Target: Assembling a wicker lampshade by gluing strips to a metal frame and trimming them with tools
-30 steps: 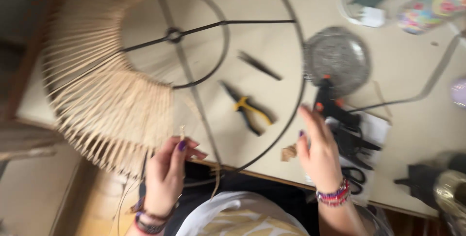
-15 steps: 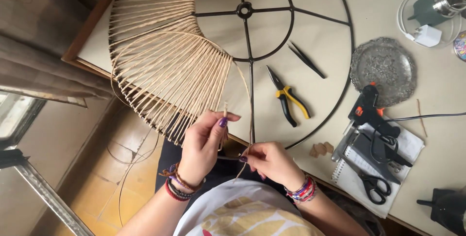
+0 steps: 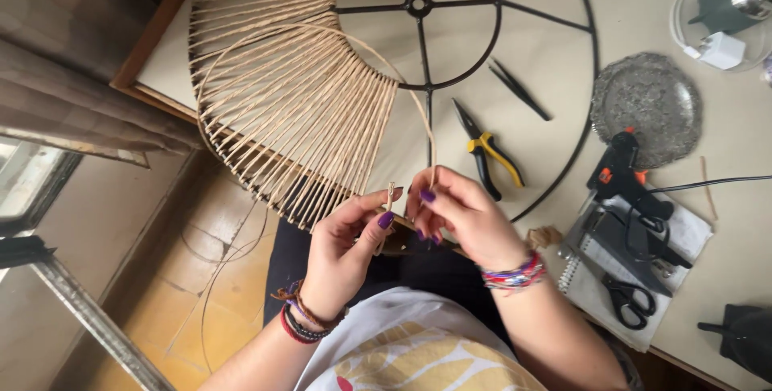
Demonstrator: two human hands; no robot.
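A round black wire lampshade frame [image 3: 581,61] lies on the beige table, its left part wrapped in tan paper cord [image 3: 289,118]. A loose loop of the same cord [image 3: 378,57] arcs over the wrapped part and runs down to my hands. My left hand [image 3: 347,246] pinches a short upright end of cord between thumb and fingers at the table's near edge. My right hand [image 3: 458,218] sits right beside it, fingers curled on the cord that comes down from the loop. Both hands are close together, just below the frame's rim.
Yellow-handled pliers [image 3: 490,154] and black tweezers [image 3: 519,90] lie inside the frame. To the right are a round silver dish [image 3: 647,106], a black glue gun [image 3: 619,174], scissors [image 3: 627,298] on a notebook [image 3: 691,238], and a white charger [image 3: 720,49]. The floor shows at left.
My right hand came from the glue gun side across to meet my left hand at the cord. The view shifted left and steadied, and the cord loop over the wrapped part now shows.
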